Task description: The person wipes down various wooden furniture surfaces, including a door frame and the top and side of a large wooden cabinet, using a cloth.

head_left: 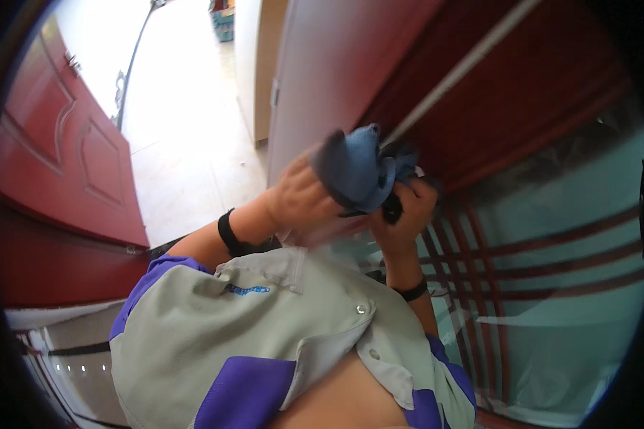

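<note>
In front of my chest, both hands are on a crumpled blue cloth item with black parts (365, 168), too blurred to tell its exact kind. My left hand (304, 193) is up against its left side, its fingertips hidden behind the dark edge. On the other side my right hand (413, 211) is closed, its fingers curled round the bunched end. A small black rounded part (392, 209) shows beside those fingers; whether it belongs to the cloth I cannot tell. Both wrists wear black bands.
A dark red door panel (465, 107) with a pale strip rises close beyond my hands. To the right is greenish glass (551, 322) with crossing red-brown bars. At the left a red panelled door (71, 157) stands ajar beside a bright pale floor (182, 143).
</note>
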`<state>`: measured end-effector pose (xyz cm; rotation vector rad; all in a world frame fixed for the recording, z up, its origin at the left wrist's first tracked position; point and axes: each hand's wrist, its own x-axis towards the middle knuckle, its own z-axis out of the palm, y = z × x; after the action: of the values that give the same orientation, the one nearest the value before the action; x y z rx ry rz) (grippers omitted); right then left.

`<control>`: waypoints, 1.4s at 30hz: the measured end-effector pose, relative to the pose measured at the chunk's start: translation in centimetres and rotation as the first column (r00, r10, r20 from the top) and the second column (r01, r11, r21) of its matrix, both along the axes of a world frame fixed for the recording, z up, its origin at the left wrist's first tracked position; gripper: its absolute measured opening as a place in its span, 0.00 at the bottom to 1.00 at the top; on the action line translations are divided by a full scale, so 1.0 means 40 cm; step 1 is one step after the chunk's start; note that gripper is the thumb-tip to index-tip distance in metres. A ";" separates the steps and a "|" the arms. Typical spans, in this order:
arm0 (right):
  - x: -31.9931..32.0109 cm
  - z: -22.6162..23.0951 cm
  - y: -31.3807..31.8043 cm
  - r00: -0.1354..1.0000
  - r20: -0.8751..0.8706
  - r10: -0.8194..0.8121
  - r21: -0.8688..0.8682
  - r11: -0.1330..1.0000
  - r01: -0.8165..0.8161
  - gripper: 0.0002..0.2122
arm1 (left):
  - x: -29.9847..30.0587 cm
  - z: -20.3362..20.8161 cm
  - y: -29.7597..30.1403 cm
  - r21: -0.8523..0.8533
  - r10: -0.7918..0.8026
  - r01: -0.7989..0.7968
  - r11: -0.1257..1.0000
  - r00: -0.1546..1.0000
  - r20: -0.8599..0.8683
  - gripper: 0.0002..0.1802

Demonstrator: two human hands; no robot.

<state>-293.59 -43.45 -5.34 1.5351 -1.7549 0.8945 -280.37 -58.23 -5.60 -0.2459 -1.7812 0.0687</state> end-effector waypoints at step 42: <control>0.131 0.036 -0.119 0.907 0.407 0.110 0.194 0.960 -0.204 0.19 | 0.023 -0.004 -0.007 0.790 -0.204 -0.168 0.590 0.916 0.347 0.10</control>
<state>-288.35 -48.23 -3.92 1.7615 -2.1026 1.1799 -279.46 -58.52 -5.74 0.4355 -2.0282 -0.8824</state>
